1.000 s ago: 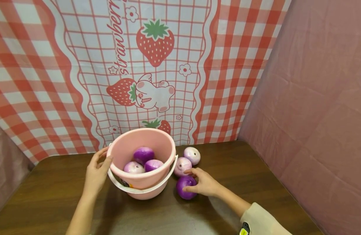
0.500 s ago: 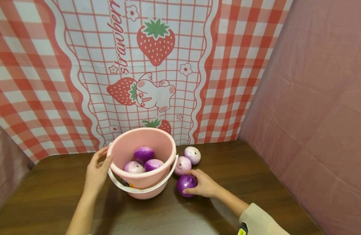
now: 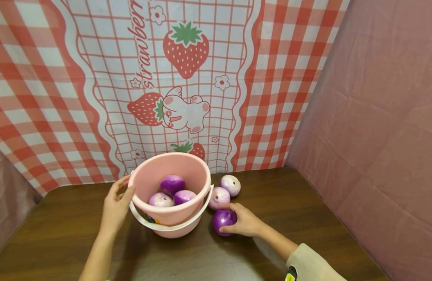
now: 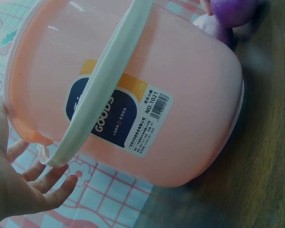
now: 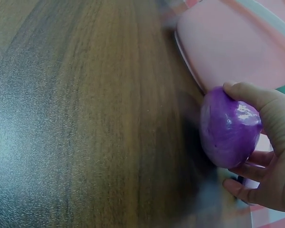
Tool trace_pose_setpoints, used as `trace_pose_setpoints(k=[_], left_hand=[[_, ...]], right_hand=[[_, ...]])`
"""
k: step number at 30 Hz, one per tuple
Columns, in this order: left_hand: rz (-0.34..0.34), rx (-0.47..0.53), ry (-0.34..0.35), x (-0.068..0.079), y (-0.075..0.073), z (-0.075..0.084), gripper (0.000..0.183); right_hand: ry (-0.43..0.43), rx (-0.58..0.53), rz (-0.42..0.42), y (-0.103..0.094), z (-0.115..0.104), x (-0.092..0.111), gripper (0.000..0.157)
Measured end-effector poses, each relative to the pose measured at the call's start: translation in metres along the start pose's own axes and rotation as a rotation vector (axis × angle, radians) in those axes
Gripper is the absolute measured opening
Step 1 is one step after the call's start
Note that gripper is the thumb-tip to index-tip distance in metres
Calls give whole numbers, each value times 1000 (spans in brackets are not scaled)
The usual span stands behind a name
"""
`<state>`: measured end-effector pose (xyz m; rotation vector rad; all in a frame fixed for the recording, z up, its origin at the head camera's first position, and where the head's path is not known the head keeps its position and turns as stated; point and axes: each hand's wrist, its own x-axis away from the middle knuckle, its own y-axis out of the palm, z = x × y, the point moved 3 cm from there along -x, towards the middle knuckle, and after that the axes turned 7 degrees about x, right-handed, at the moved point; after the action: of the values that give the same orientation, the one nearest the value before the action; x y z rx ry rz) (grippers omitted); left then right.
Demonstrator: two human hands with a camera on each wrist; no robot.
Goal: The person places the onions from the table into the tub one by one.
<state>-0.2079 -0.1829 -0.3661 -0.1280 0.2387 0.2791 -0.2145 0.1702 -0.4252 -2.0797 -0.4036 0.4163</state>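
Observation:
A pink bucket (image 3: pixel 170 216) with a white handle (image 4: pixel 102 85) stands on the table, tilted a little toward the head camera. My left hand (image 3: pixel 115 201) holds its left rim, fingers near the handle's end. Inside lie a dark purple onion (image 3: pixel 172 185), a pale one (image 3: pixel 161 200) and a two-tone one (image 3: pixel 184 197). Right of the bucket, my right hand (image 3: pixel 245 222) grips a glossy purple onion (image 5: pixel 228 128) between thumb and fingers, low over the table. Two pale onions, one nearer (image 3: pixel 219 198) and one farther (image 3: pixel 231 185), sit just behind it.
The dark wooden table (image 3: pixel 188 259) reaches back to a red-checked strawberry cloth (image 3: pixel 268 117). Pink cloth (image 3: pixel 384 128) hangs along the right side. A label (image 4: pixel 118 109) is stuck on the bucket's outer wall.
The right hand's fingers have closed further round the purple onion, which has turned slightly and shifted a little back and right. The left hand and the bucket stay in place.

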Motion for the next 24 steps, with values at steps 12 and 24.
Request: trace_pose_setpoints(k=[12, 24], left_hand=[[-5, -5, 7, 0, 0, 0, 42], [-13, 7, 4, 1, -1, -1, 42]], right_hand=[[22, -17, 57, -21, -1, 1, 64], [31, -78, 91, -45, 0, -3, 65]])
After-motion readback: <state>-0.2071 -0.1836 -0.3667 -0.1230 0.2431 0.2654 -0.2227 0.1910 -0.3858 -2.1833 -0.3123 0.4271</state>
